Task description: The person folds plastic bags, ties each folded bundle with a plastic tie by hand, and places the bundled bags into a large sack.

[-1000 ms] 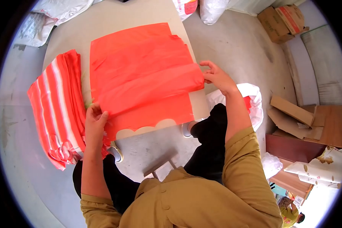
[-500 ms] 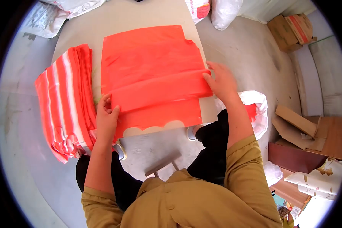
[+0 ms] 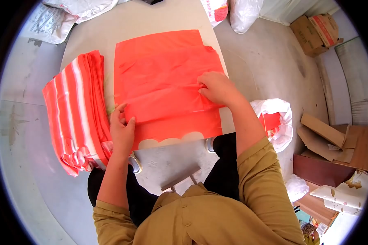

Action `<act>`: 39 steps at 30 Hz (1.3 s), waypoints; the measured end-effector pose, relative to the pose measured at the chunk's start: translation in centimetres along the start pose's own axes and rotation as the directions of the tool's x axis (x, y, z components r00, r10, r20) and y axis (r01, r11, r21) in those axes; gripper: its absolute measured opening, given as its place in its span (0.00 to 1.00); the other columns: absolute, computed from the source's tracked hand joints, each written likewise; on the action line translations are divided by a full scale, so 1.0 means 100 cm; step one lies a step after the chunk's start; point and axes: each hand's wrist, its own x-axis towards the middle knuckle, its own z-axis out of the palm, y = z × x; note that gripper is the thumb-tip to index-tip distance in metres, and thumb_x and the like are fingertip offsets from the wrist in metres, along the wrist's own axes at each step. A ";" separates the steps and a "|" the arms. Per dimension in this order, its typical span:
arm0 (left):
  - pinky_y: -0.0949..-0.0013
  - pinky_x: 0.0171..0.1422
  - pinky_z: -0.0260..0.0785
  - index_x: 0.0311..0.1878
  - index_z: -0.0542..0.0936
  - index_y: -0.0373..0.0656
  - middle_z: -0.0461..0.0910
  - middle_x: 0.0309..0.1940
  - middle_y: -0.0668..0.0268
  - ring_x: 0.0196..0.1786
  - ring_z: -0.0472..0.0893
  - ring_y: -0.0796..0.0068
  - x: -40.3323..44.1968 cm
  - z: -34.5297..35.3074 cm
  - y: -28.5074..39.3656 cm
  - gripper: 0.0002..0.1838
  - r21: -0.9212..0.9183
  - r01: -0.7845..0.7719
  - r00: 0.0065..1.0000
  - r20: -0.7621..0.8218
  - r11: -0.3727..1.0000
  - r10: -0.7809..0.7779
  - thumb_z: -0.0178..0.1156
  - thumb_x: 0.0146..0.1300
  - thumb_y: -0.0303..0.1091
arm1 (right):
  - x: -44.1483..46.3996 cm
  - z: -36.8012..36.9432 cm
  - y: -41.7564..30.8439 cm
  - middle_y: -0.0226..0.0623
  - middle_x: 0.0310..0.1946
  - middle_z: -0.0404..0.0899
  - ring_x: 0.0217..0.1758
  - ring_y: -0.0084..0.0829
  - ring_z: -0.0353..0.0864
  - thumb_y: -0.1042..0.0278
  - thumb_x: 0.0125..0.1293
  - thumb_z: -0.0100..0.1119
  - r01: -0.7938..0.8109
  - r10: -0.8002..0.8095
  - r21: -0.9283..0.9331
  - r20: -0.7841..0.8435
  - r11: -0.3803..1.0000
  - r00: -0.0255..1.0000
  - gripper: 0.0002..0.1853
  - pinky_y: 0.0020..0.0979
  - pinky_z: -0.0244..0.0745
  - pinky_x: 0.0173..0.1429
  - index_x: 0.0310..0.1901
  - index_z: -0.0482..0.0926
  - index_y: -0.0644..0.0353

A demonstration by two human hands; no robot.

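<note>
Thin red plastic bags (image 3: 163, 77) lie flat on the table, with a scalloped near edge and wrinkles across the middle. At their left edge rests my left hand (image 3: 123, 127), its thumb and fingers apart against the plastic. My right hand (image 3: 217, 87) is over the right part, fingers curled and pinching the top red plastic, which puckers under them. Left of these, a thick folded stack of red-and-white striped plastic bags (image 3: 75, 110) hangs over the table's side.
The beige table (image 3: 167, 16) stands before me. White sacks (image 3: 49, 22) sit at the far left. A white bag with red pieces (image 3: 280, 139) stands on the floor at right, near cardboard boxes (image 3: 327, 139). A small stool (image 3: 182, 179) is between my legs.
My right hand has moved left from the bags' right edge onto the plastic, and its fingers have closed. The left hand stays at the left edge. The whole view has shifted slightly.
</note>
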 end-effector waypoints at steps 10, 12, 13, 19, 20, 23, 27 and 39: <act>0.74 0.51 0.74 0.68 0.72 0.38 0.78 0.58 0.58 0.47 0.79 0.78 -0.002 0.000 0.000 0.25 -0.189 0.090 0.996 0.020 0.978 -0.088 0.60 0.68 0.19 | 0.010 0.002 -0.011 0.46 0.37 0.84 0.45 0.49 0.83 0.65 0.65 0.62 -0.130 0.147 0.150 -0.109 0.980 0.983 0.09 0.47 0.76 0.47 0.42 0.80 0.58; 0.76 0.50 0.73 0.66 0.74 0.37 0.80 0.52 0.62 0.45 0.79 0.80 -0.004 -0.002 0.007 0.23 -0.108 0.112 0.994 0.020 0.988 -0.110 0.60 0.68 0.20 | 0.011 0.004 -0.011 0.46 0.37 0.85 0.44 0.50 0.83 0.65 0.64 0.62 -0.110 0.128 0.131 -0.139 0.985 0.982 0.08 0.47 0.76 0.47 0.42 0.81 0.58; 0.76 0.50 0.72 0.65 0.76 0.37 0.81 0.50 0.64 0.45 0.78 0.81 -0.003 -0.002 0.008 0.22 -0.065 0.118 0.993 0.019 0.991 -0.117 0.60 0.69 0.20 | 0.010 0.002 -0.013 0.46 0.37 0.85 0.44 0.50 0.83 0.65 0.64 0.62 -0.109 0.126 0.119 -0.148 0.987 0.981 0.08 0.47 0.76 0.47 0.42 0.81 0.58; 0.78 0.48 0.71 0.62 0.81 0.38 0.82 0.44 0.68 0.41 0.76 0.82 0.002 0.005 0.014 0.18 -0.046 0.034 0.996 -0.079 0.998 -0.037 0.61 0.69 0.23 | 0.011 -0.009 -0.027 0.42 0.46 0.84 0.51 0.46 0.81 0.65 0.65 0.63 -0.208 0.204 -0.016 -0.135 0.978 0.970 0.12 0.47 0.76 0.54 0.48 0.79 0.58; 0.78 0.47 0.71 0.62 0.81 0.39 0.82 0.45 0.68 0.41 0.76 0.82 0.003 0.005 0.013 0.18 -0.009 0.014 0.996 -0.089 1.000 -0.015 0.61 0.69 0.23 | 0.012 -0.009 -0.028 0.39 0.51 0.83 0.56 0.44 0.81 0.66 0.66 0.64 -0.235 0.225 -0.080 -0.120 0.969 0.967 0.15 0.46 0.76 0.57 0.52 0.79 0.56; 0.73 0.56 0.72 0.62 0.82 0.39 0.82 0.50 0.63 0.50 0.80 0.74 0.006 0.008 0.013 0.19 0.044 0.028 0.996 -0.091 0.999 -0.024 0.61 0.68 0.23 | 0.006 -0.002 -0.021 0.39 0.65 0.77 0.70 0.43 0.73 0.65 0.67 0.64 0.009 -0.024 -0.063 -0.251 0.998 0.968 0.23 0.47 0.66 0.72 0.63 0.76 0.55; 0.65 0.69 0.67 0.63 0.81 0.39 0.80 0.57 0.56 0.65 0.77 0.61 0.010 0.009 0.006 0.20 0.154 -0.090 0.993 -0.059 0.984 0.100 0.61 0.67 0.23 | -0.005 0.015 -0.014 0.39 0.78 0.61 0.83 0.44 0.53 0.56 0.71 0.60 0.193 -0.199 -0.097 -0.056 0.976 0.978 0.31 0.50 0.47 0.84 0.74 0.68 0.53; 0.69 0.61 0.68 0.65 0.80 0.40 0.80 0.54 0.62 0.54 0.76 0.68 0.024 0.009 -0.001 0.23 0.246 -0.117 0.993 -0.005 0.962 0.122 0.62 0.67 0.25 | -0.022 0.025 -0.028 0.42 0.83 0.49 0.86 0.49 0.41 0.44 0.65 0.65 0.147 -0.150 -0.112 -0.021 0.983 0.988 0.41 0.58 0.35 0.85 0.77 0.64 0.47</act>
